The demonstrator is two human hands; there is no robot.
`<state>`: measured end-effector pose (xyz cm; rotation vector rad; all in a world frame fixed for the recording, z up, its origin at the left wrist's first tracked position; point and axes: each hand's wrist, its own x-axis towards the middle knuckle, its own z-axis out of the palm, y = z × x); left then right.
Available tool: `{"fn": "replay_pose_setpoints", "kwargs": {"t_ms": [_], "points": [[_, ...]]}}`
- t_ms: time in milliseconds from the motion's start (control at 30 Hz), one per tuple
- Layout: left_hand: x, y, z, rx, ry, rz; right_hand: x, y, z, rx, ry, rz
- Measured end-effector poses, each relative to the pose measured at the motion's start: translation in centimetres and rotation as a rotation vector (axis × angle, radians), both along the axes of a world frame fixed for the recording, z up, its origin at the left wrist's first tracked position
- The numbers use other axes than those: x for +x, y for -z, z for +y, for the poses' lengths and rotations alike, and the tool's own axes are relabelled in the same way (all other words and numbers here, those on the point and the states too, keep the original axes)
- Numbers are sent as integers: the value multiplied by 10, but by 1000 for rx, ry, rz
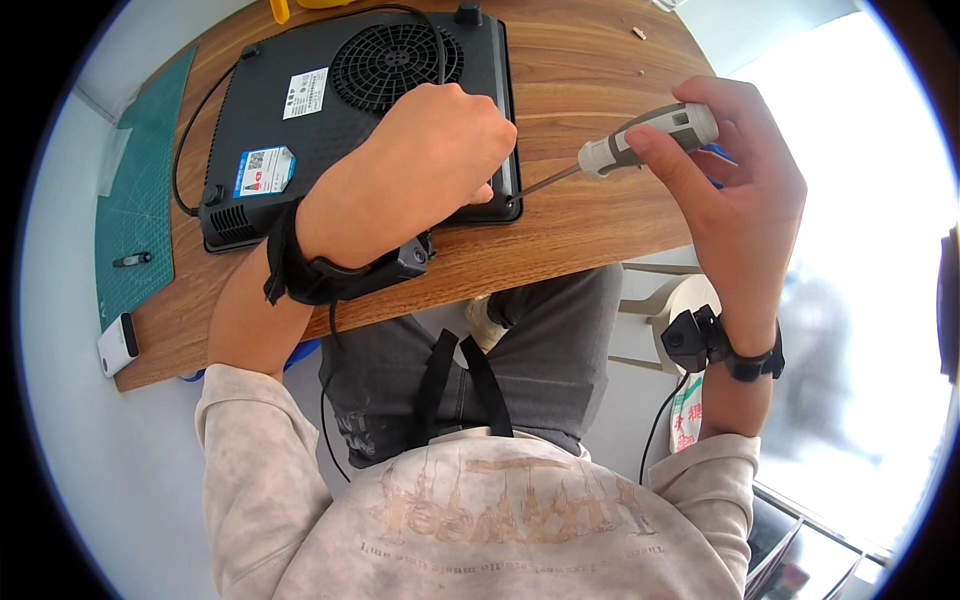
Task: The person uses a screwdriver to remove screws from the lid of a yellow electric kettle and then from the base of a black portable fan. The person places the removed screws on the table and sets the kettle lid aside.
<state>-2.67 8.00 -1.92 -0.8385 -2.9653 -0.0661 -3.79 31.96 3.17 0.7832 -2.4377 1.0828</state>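
Observation:
A black induction cooker (pixel 290 150) lies underside up on the table, its round fan grille (pixel 397 65) and stickers showing. In my right hand (pixel 745 165) is a screwdriver (pixel 650 140) with a grey and white handle, fingers wrapped round it. Its shaft slants down to the left, and its tip meets the cooker's near right corner. My left hand (pixel 430 140) reaches across the cooker to that same corner, fingers curled down by the edge. The back of the hand hides most of those fingers and whatever they may hold.
The cooker's black cord (pixel 180 160) loops round its left side. A green cutting mat (pixel 135 240) with a small black item (pixel 132 259) lies at the left. Near it sits a white box-shaped device (pixel 118 344). The table's wooden edge (pixel 560 262) runs just above my lap.

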Motion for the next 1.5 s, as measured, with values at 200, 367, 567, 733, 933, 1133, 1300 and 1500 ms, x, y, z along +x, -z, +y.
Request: {"fn": "replay_pose_setpoints", "kwargs": {"t_ms": [200,367,567,733,933,1133,1300,1500], "points": [[-2,-1,2,-31,-18,-42,-6,2,5,42,81,13],[-1,1,1,-29,11,9,-9,3,7,100,166,85],[-2,0,1,-39,-3,-13,-11,5,5,51,177,89],[-3,1,1,-36,4,-1,-10,7,5,31,170,47],[-2,0,2,-47,-10,-10,-11,5,4,48,120,107],[-2,1,1,-50,-5,1,-11,0,-2,36,134,-17],[-1,1,2,-19,7,19,-19,6,-5,-38,57,-2],[-1,3,1,-16,-7,0,-11,-1,-12,87,25,72]]}}
